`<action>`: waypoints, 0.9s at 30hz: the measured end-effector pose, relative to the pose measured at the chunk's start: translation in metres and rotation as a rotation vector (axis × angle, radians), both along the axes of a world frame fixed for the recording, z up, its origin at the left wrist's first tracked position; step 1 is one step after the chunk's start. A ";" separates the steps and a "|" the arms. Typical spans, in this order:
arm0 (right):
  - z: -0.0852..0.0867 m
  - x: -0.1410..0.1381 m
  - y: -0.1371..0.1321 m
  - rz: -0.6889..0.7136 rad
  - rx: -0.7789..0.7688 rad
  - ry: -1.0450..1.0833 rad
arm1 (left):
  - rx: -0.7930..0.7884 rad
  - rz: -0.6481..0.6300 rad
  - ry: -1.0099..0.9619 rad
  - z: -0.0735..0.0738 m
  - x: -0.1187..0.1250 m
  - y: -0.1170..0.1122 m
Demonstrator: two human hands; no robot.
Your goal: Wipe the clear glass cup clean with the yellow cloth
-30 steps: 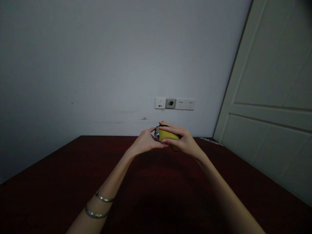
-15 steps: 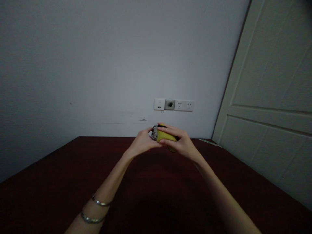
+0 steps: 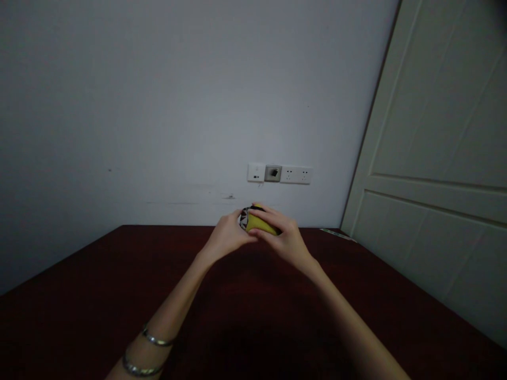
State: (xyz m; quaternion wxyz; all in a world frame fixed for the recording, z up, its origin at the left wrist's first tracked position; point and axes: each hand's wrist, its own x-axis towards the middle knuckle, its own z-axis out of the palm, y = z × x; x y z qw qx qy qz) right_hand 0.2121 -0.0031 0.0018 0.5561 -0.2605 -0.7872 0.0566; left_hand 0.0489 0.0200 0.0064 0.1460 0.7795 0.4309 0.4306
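We note the yellow object (image 3: 259, 225) held in the air above the far end of the table (image 3: 119, 295). Right grip (image 3: 287, 240) is clenched round its body; left grip (image 3: 225, 237) pinches its metal end (image 3: 243, 218). Long axis runs left-right between them.

A dark red table (image 3: 79, 295) meets a white wall (image 3: 158, 105) with a socket strip (image 3: 279, 174), beside a pale door (image 3: 435, 158).

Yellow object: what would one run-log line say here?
right hand: grips yellow object | left hand: pinches its silvery end | place: over dark red table | behind: wall sockets
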 end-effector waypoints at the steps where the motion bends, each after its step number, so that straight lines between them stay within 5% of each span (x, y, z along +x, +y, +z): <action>1: 0.000 0.000 0.000 -0.022 -0.015 0.038 | -0.006 -0.014 -0.004 0.000 0.000 -0.001; 8: 0.000 -0.002 0.006 -0.076 -0.251 0.304 | -0.068 -0.122 -0.048 0.004 0.002 -0.009; 21: 0.003 0.025 0.002 0.428 -0.450 0.025 | -0.355 -0.387 -0.165 0.004 -0.010 0.004; 27: -0.004 0.014 0.001 0.296 -0.385 -0.008 | -0.425 -0.405 -0.166 0.007 -0.010 0.002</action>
